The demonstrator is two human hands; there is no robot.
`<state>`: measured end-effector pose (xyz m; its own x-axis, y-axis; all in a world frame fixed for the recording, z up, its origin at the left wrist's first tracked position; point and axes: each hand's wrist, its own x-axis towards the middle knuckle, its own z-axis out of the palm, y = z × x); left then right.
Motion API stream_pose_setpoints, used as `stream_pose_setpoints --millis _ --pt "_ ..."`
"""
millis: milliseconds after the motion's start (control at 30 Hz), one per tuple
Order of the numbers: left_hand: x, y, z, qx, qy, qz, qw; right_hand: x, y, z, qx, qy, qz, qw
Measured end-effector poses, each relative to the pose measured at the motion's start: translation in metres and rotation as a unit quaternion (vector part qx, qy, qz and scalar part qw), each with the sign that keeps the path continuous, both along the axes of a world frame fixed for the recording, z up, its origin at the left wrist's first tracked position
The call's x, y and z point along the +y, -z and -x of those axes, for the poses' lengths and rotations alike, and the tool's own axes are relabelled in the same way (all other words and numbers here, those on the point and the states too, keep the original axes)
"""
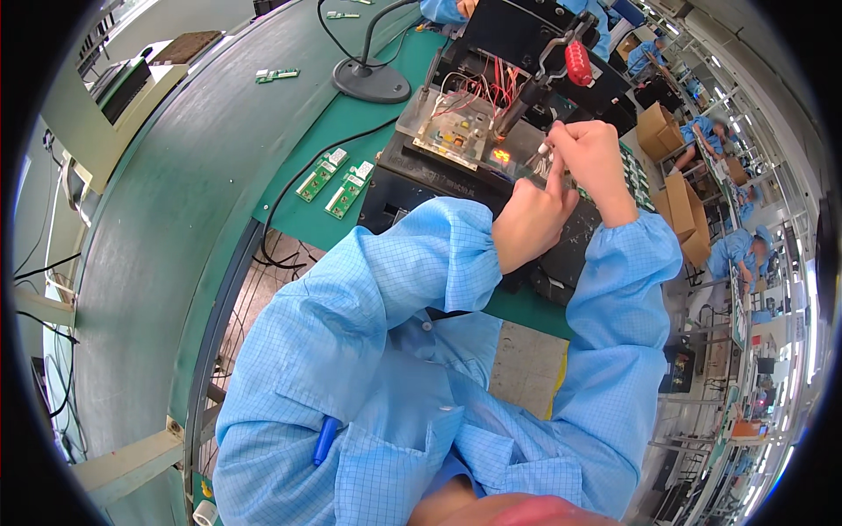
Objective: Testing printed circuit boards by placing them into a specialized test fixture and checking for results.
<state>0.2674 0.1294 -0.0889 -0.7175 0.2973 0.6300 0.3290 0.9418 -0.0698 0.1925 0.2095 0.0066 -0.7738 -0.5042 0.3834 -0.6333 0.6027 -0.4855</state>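
My left hand reaches over the front edge of a black test fixture, fingers curled and the index finger stretched toward the other hand. My right hand is bent in a pinch just above it, at a small white piece and some thin wires; what exactly lies between the fingers is hidden. Left of the hands, a circuit board lies under a clear plate on the fixture, near a lit orange display. A toggle clamp with a red handle stands behind them.
Two green circuit boards lie on the green mat left of the fixture, beside a black cable. Further back are a round black stand base and another small board. Several boards sit right of my hands. Co-workers and cardboard boxes are beyond.
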Motion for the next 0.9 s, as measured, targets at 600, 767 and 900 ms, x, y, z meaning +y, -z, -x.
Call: stream_pose_setpoints --millis 600,767,900 --pt "0.003 0.001 0.002 0.001 -0.008 0.044 0.999 0.005 0.013 0.007 0.043 0.005 0.021 0.999" --pt "0.001 -0.004 0.000 -0.030 0.007 0.039 0.999 0.006 0.013 0.009 0.053 -0.003 0.019 0.998" --pt "0.001 0.002 -0.001 0.001 -0.004 0.020 1.000 0.002 0.012 -0.002 0.015 -0.006 0.058 0.998"
